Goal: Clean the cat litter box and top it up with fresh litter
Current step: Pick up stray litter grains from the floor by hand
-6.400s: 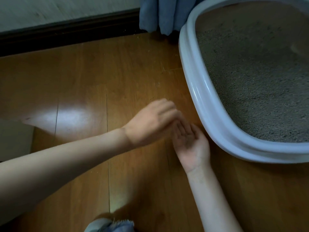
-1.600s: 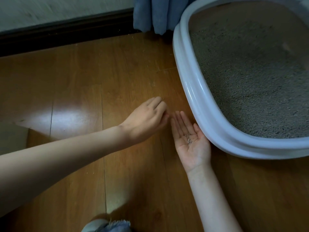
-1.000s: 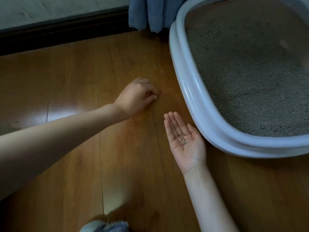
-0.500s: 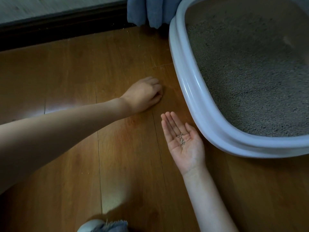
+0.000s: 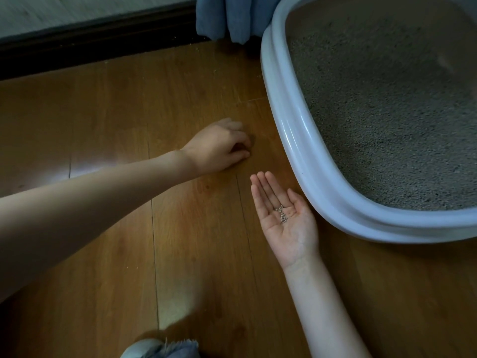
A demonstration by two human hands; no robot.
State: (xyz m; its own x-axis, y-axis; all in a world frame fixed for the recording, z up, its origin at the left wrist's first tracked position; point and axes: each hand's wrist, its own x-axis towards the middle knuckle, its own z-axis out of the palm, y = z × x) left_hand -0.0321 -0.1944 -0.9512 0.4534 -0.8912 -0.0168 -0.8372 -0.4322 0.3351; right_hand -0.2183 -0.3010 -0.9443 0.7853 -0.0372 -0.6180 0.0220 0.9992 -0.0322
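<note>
A light blue-grey litter box point(image 5: 304, 140) stands on the wooden floor at the right, filled with grey litter point(image 5: 387, 112). My right hand point(image 5: 291, 236) lies palm up beside the box's rim, fingers straight, with a small pile of litter grains point(image 5: 282, 216) on the palm. My left hand point(image 5: 219, 147) is on the floor to the left of the box, knuckles up and fingers curled, with the fingertips down on the boards. Whatever is under those fingertips is hidden.
A dark baseboard point(image 5: 90, 40) runs along the wall at the top. Blue cloth point(image 5: 227, 14) hangs down next to the box's far corner. A few stray grains point(image 5: 196, 49) lie near the baseboard. Frayed denim point(image 5: 160, 350) shows at the bottom edge.
My left hand left the right palm, moved up-left to the floor and curled its fingers there. The right palm, now uncovered, shows grains and has stayed still for the last second.
</note>
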